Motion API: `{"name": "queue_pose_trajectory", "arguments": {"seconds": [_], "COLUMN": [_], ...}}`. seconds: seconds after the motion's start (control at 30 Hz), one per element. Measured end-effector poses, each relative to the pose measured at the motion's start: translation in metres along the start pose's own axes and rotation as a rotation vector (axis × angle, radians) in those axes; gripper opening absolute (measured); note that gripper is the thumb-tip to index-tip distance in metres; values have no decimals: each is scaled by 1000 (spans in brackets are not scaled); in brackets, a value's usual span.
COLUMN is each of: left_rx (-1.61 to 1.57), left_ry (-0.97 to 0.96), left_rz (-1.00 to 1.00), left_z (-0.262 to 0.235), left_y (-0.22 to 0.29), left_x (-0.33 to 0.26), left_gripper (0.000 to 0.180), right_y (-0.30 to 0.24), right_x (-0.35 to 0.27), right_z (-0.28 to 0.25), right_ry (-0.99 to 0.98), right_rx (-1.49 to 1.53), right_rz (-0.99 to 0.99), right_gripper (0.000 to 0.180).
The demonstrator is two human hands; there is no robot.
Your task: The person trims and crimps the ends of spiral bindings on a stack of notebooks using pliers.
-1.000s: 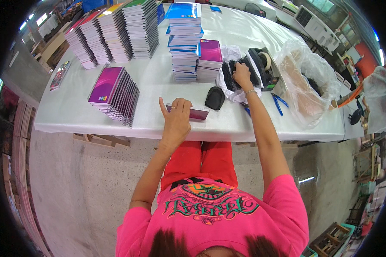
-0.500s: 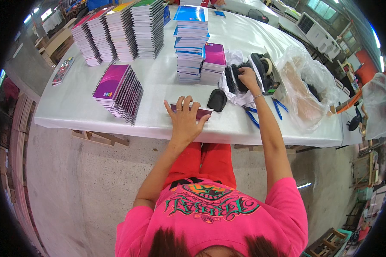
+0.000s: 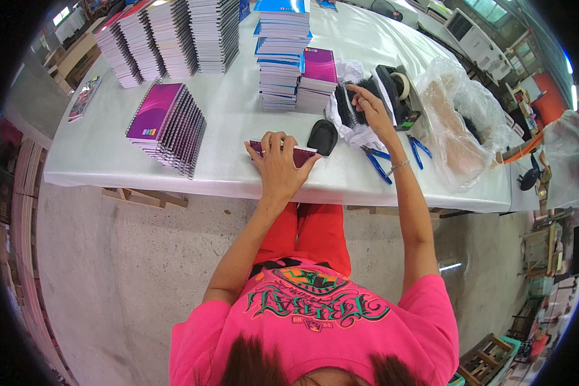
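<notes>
A table under a glossy white cover (softly creased toward its far side) carried everything, twelve o'clock being its far edge point(image 3: 238, 122). At ten stood four tall stacks of wire-bound notebooks point(image 3: 174, 42); at nine lay a flat printed packet point(image 3: 83, 100); at eight leaned a stack of purple wire-bound notebooks point(image 3: 167, 128). A blue-covered stack point(image 3: 282, 61) rose at twelve, a lower purple-covered stack point(image 3: 316, 80) beside it toward one. At six, a purple-covered book point(image 3: 307, 156) appeared to stand on edge. White wrapping point(image 3: 361, 140) and a clear plastic bag point(image 3: 463, 125) lay toward three, two blue-handled pliers point(image 3: 379, 168) at four, and a black pouch point(image 3: 323, 136) near five.
</notes>
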State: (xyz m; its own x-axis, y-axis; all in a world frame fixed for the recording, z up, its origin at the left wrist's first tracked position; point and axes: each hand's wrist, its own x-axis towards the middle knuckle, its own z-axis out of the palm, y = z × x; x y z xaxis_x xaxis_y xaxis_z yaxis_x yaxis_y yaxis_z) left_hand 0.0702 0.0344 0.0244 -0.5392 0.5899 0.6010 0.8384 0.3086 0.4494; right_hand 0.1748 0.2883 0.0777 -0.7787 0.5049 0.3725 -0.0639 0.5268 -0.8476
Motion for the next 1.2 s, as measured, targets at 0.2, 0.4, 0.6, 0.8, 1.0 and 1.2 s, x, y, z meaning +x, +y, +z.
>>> {"name": "queue_pose_trajectory", "arguments": {"seconds": [0.2, 0.4, 0.6, 0.8, 1.0, 1.2], "left_rx": [29, -6, -9, -5, 55, 116], "left_ry": [6, 3, 26, 20, -25, -109], "left_rz": [-11, 3, 25, 41, 52, 49], "left_z": [-3, -8, -7, -6, -8, -12], "left_y": [0, -2, -1, -3, -7, -6], "left_x": [0, -2, -1, 2, 1, 3], "left_gripper": [49, 41, 41, 42, 44, 38], "right_y": [-39, -69, -62, -61, -70, -69], "right_x": [-31, -81, -96, -100, -98, -87], "right_z": [26, 60, 68, 77, 82, 90], "right_ry": [-143, -230, -179, -149, -122, -57], "right_rx": [-225, -150, -46, -59, -114, -324], "right_rz": [-164, 98, 177, 82, 91, -196], "right_gripper": [28, 26, 18, 17, 16, 12]}}
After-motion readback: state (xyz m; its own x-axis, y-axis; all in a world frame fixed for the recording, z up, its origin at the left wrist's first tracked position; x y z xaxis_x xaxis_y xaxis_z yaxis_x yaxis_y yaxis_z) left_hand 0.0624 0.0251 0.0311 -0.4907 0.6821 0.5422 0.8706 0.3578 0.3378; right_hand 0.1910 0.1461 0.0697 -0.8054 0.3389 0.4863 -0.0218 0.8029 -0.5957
